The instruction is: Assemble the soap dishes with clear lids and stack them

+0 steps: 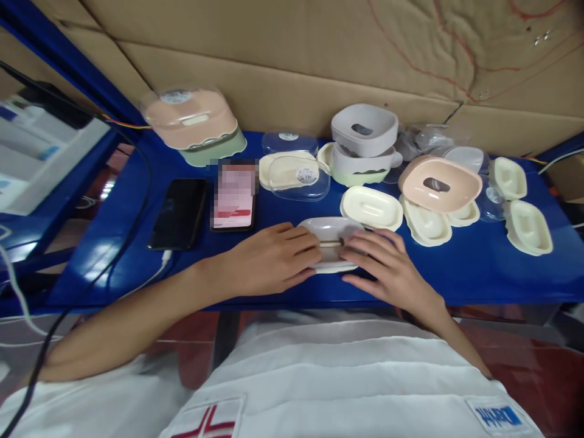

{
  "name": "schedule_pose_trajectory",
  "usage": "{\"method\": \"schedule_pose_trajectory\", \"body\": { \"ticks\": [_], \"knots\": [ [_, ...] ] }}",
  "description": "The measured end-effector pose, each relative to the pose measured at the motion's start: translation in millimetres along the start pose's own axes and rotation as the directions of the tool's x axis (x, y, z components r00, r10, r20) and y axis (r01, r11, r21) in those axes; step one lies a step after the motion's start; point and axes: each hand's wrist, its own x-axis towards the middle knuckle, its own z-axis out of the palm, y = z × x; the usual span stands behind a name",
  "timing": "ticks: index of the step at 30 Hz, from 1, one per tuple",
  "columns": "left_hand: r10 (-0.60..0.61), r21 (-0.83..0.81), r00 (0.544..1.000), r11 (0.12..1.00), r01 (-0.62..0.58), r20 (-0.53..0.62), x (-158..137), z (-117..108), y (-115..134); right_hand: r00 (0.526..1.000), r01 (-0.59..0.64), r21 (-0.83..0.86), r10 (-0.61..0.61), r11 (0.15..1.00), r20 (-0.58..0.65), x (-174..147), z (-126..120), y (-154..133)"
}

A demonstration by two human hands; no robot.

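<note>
Near the front edge of the blue table lies a pale greyish oval soap dish (335,258) with a slot across its middle. My left hand (283,258) curls over its left end, the fingertips pressing at the slot. At the right end my right hand (381,261) grips the same dish, its upper fingers over the rim and slot. A cream base shows under the dish's near edge. Just behind it sits a cream oval tray (371,207), and to the right a peach slotted dish (440,182) rests on cream trays (427,222).
Left are a black phone (177,213) with a white cable and a lit phone (233,198). Peach and green dishes (196,121) stack at the back left; grey ones (364,128) stand behind centre. Clear lids (298,179) lie between. Cream trays (529,228) sit far right.
</note>
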Motion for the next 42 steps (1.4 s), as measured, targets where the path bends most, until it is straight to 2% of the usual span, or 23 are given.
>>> {"method": "schedule_pose_trajectory", "body": {
  "ticks": [2, 12, 14, 16, 18, 20, 22, 23, 28, 32, 34, 36, 38, 40, 42],
  "knots": [
    [0.012, -0.012, 1.0, 1.0, -0.012, 0.006, 0.3, 0.8, -0.6, 0.997, 0.031, 0.024, -0.033, 0.999, 0.073, 5.1, 1.1, -1.0],
    [0.021, -0.028, 0.998, 0.999, -0.019, 0.054, -0.1, 4.3, 2.4, 0.993, 0.068, -0.037, -0.064, 0.997, 0.097, 7.2, 3.6, -6.8],
    [-0.002, -0.115, 1.0, 0.993, 0.003, 0.014, -1.7, 2.5, -4.0, 0.994, 0.075, -0.013, -0.074, 0.997, 0.081, 7.4, 3.9, -5.8],
    [-0.105, -0.174, 0.992, 0.98, 0.092, -0.068, -3.8, -0.2, -18.2, 0.996, 0.07, 0.015, -0.071, 0.997, 0.06, 7.4, 4.0, -4.7],
    [-0.309, -0.14, 0.938, 0.947, 0.289, -0.155, -6.6, -1.9, -38.7, 0.996, 0.062, 0.032, -0.064, 0.998, 0.057, 7.1, 4.0, -4.1],
    [-0.497, -0.073, 0.843, 0.867, 0.493, -0.205, -9.8, -0.8, -61.0, 0.997, 0.055, 0.041, -0.058, 0.998, 0.06, 6.6, 4.2, -4.0],
    [-0.589, -0.041, 0.782, 0.803, 0.595, -0.203, -12.9, 3.5, -79.8, 0.997, 0.054, 0.046, -0.057, 0.997, 0.06, 6.3, 4.4, -4.1],
    [-0.609, -0.034, 0.77, 0.788, 0.615, -0.189, -14.0, 6.4, -86.7, 0.997, 0.054, 0.05, -0.057, 0.997, 0.059, 6.3, 4.4, -4.1],
    [-0.602, -0.008, 0.794, 0.797, 0.603, -0.084, -10.9, 18.7, -94.5, 0.997, 0.041, 0.071, -0.046, 0.997, 0.068, 7.3, 4.6, -4.7],
    [-0.608, -0.091, 0.79, 0.794, 0.602, -0.081, -7.1, 12.2, -80.3, 0.997, 0.011, 0.065, -0.016, 0.998, 0.075, 5.4, 6.4, -5.7],
    [-0.586, -0.19, 0.803, 0.805, 0.562, -0.105, -8.7, 2.6, -66.9, 0.999, -0.045, 0.024, 0.045, 0.999, 0.023, 3.0, 7.9, -5.6],
    [-0.525, -0.274, 0.844, 0.832, 0.483, -0.107, -11.4, -7.8, -49.9, 0.994, -0.096, -0.025, 0.094, 0.995, -0.058, 0.8, 9.1, -4.8],
    [-0.444, -0.31, 0.892, 0.863, 0.399, -0.087, -13.2, -15.4, -32.5, 0.991, -0.111, -0.052, 0.107, 0.992, -0.083, -0.1, 9.3, -3.4],
    [-0.357, -0.281, 0.934, 0.899, 0.336, -0.027, -13.1, -18.6, -18.7, 0.994, -0.104, -0.042, 0.103, 0.994, -0.021, 0.9, 8.3, -2.0],
    [-0.295, -0.221, 0.955, 0.929, 0.295, 0.034, -11.6, -17.5, -10.7, 0.994, -0.087, -0.008, 0.087, 0.996, 0.059, 3.0, 7.0, -0.9]
  ]
}}
